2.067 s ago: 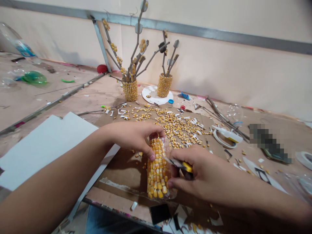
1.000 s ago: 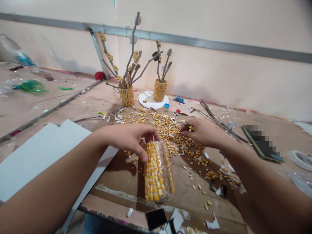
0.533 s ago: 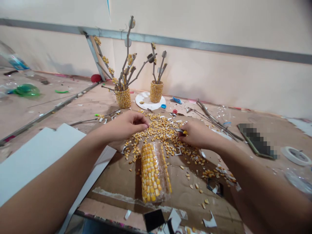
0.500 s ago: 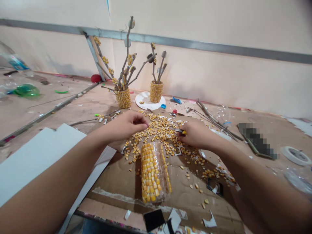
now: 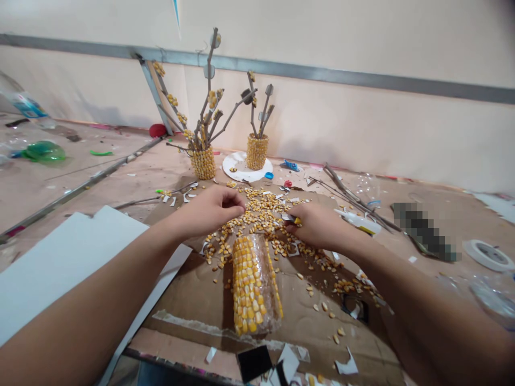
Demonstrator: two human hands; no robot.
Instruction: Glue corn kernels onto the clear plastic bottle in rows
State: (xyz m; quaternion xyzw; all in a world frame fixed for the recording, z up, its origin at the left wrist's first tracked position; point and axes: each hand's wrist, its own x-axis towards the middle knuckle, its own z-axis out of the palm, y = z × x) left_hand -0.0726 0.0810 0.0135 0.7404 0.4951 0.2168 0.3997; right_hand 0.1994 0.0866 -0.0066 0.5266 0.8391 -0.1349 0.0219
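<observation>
A cylinder (image 5: 248,292) partly covered in rows of corn kernels lies on the cardboard (image 5: 193,295) in front of me; a bare, shiny strip shows along it. Loose corn kernels (image 5: 263,212) are scattered beyond it. My left hand (image 5: 217,206) hovers at the left side of these kernels, thumb and forefinger pressed together; anything between them is too small to see. On the right side of the kernels, my right hand (image 5: 316,224) is closed around a utility knife (image 5: 290,218), its silvery blade and a bit of yellow pointing left. Its palm is hidden.
Two kernel-covered pots (image 5: 203,162) with twigs stand at the back, one on a white disc (image 5: 237,170). White board (image 5: 76,262) lies left. To the right are sticks (image 5: 350,193), a white-and-yellow tube (image 5: 362,222), a phone (image 5: 422,230) and a tape roll (image 5: 487,254).
My right hand has shifted slightly left with the knife, and more of the white-and-yellow tube shows behind it. My left hand and the kernel-covered cylinder have hardly moved.
</observation>
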